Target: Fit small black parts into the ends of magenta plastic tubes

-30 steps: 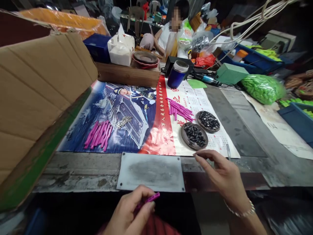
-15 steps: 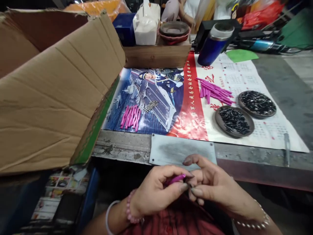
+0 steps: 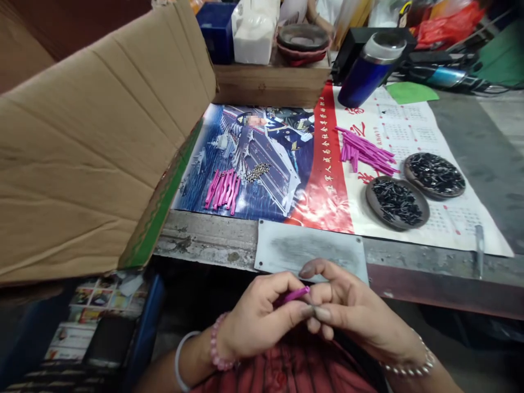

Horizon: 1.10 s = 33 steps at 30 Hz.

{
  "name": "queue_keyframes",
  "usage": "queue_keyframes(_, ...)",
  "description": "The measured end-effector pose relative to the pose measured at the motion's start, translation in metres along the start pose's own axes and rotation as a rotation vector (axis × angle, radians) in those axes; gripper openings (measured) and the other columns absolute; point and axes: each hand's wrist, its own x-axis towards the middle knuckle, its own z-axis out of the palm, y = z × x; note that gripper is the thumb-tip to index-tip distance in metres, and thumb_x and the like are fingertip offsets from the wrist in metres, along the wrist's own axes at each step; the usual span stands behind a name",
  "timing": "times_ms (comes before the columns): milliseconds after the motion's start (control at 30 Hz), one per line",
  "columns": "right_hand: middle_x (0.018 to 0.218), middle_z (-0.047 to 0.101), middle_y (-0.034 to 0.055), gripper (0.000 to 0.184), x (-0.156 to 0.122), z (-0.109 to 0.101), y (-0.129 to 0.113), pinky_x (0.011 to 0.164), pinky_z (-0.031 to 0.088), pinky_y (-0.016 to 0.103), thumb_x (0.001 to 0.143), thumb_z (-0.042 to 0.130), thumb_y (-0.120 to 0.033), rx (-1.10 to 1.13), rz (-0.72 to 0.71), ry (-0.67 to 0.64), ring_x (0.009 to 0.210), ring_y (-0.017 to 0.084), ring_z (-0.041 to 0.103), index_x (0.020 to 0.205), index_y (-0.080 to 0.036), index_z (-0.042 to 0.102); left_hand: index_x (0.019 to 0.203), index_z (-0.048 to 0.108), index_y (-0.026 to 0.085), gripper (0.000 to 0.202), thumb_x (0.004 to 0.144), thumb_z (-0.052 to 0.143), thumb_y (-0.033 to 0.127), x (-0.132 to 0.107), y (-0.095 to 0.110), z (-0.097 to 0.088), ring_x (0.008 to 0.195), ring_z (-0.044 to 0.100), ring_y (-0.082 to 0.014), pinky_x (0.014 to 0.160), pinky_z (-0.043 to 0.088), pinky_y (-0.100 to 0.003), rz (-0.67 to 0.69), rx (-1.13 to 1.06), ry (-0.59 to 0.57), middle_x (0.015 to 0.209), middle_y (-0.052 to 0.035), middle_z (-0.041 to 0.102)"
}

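Observation:
My left hand [image 3: 262,316] is closed in a pinch around a thin pink stick [image 3: 295,295] held over my lap, below the table edge. My right hand [image 3: 347,314] meets it fingertip to fingertip at the stick's end, thumb and fingers pinched; whatever small piece it holds is hidden. On the poster lie a bundle of pink sticks [image 3: 223,188] beside a small heap of silver bits [image 3: 257,172], and a second pile of pink sticks [image 3: 364,153]. Two round dishes [image 3: 397,203] [image 3: 434,174] hold small black parts.
A big cardboard box flap [image 3: 94,142] leans over the table's left side. At the back stand a wooden box [image 3: 270,84], a blue flask [image 3: 366,68] and a white bag [image 3: 256,30]. A grey metal plate [image 3: 311,248] is screwed at the table edge.
My right hand came back from near the dishes to my left hand at the stick's tip. The view dropped and shifted left; both hands now work close together over my lap.

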Motion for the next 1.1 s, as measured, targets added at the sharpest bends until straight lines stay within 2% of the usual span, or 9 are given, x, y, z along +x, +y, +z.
queue_keyframes(167,0.071,0.068,-0.0020,0.046,-0.003,0.006,-0.002,0.059,0.052,0.020,0.081,0.083,-0.040,-0.125,-0.076,0.033,0.063,0.010,0.066,0.111,-0.021,0.053,0.086,0.057,0.017,0.023,0.098,0.057,0.036,-0.001,-0.007,0.001,0.065,0.055,-0.0118,0.065,0.043,-0.022,-0.030,-0.099,0.001,0.074,-0.0008,0.062)
queue_keyframes(333,0.091,0.072,0.0051,0.030,-0.010,0.015,0.001,0.075,0.059,0.029,0.090,0.073,-0.038,-0.826,-0.508,0.324,0.081,0.018,0.071,0.113,-0.023,0.062,0.086,0.053,0.017,0.039,0.092,0.065,0.053,0.001,-0.018,0.003,0.051,0.031,-0.0062,0.049,0.028,-0.019,-0.188,-0.330,0.094,0.064,0.0068,0.043)
queue_keyframes(433,0.095,0.074,0.0052,0.023,-0.007,0.020,0.004,0.077,0.059,0.030,0.093,0.069,-0.032,-1.174,-0.755,0.389,0.084,0.019,0.071,0.114,-0.025,0.063,0.085,0.054,0.017,0.041,0.088,0.070,0.054,0.002,-0.023,0.005,0.051,0.030,-0.0053,0.047,0.025,-0.019,-0.219,-0.374,0.129,0.065,0.0072,0.043)
queue_keyframes(567,0.086,0.072,0.0048,0.010,0.000,0.021,0.006,0.072,0.059,0.030,0.097,0.060,-0.018,-1.327,-0.891,0.390,0.077,0.018,0.069,0.105,-0.022,0.065,0.083,0.055,0.016,0.041,0.083,0.077,0.051,0.004,-0.022,0.008,0.047,0.032,-0.0038,0.043,0.023,-0.018,-0.282,-0.481,0.163,0.063,0.0070,0.046)
queue_keyframes(767,0.085,0.076,0.0059,0.023,0.003,0.016,0.003,0.078,0.059,0.037,0.094,0.058,-0.009,-1.489,-1.095,0.431,0.078,0.021,0.071,0.110,-0.022,0.068,0.088,0.062,0.011,0.044,0.080,0.079,0.051,0.005,-0.013,0.007,0.044,0.031,-0.0014,0.041,0.019,-0.018,-0.345,-0.589,0.148,0.068,0.0020,0.055)
queue_keyframes(833,0.084,0.076,0.0051,0.022,0.001,0.014,0.004,0.077,0.058,0.036,0.094,0.058,-0.009,-1.494,-1.090,0.450,0.075,0.021,0.071,0.107,-0.023,0.069,0.092,0.060,0.012,0.044,0.085,0.074,0.053,0.004,-0.013,0.006,0.045,0.033,-0.0020,0.042,0.020,-0.019,-0.333,-0.578,0.114,0.071,0.0016,0.055)
queue_keyframes(900,0.081,0.074,0.0039,0.018,-0.003,0.012,0.003,0.071,0.058,0.032,0.095,0.059,-0.012,-1.405,-1.006,0.485,0.073,0.020,0.070,0.103,-0.024,0.069,0.097,0.056,0.015,0.041,0.094,0.062,0.055,0.002,-0.013,0.007,0.046,0.036,-0.0035,0.043,0.024,-0.019,-0.289,-0.480,0.063,0.076,0.0007,0.057)
queue_keyframes(1000,0.082,0.071,0.0021,0.011,-0.011,0.010,0.001,0.063,0.055,0.024,0.096,0.060,-0.017,-1.173,-0.828,0.542,0.070,0.016,0.069,0.097,-0.026,0.067,0.099,0.055,0.018,0.029,0.105,0.044,0.044,-0.003,-0.009,0.006,0.058,0.049,-0.0090,0.055,0.037,-0.022,-0.125,-0.058,0.054,0.081,-0.0010,0.059)
queue_keyframes(1100,0.084,0.069,0.0013,0.011,-0.016,0.010,-0.004,0.062,0.055,0.020,0.098,0.058,-0.020,-0.967,-0.694,0.491,0.069,0.014,0.067,0.094,-0.025,0.067,0.099,0.059,0.017,0.020,0.105,0.043,0.028,-0.007,-0.003,0.004,0.075,0.060,-0.0153,0.070,0.043,-0.027,0.033,0.384,0.070,0.083,-0.0035,0.064)
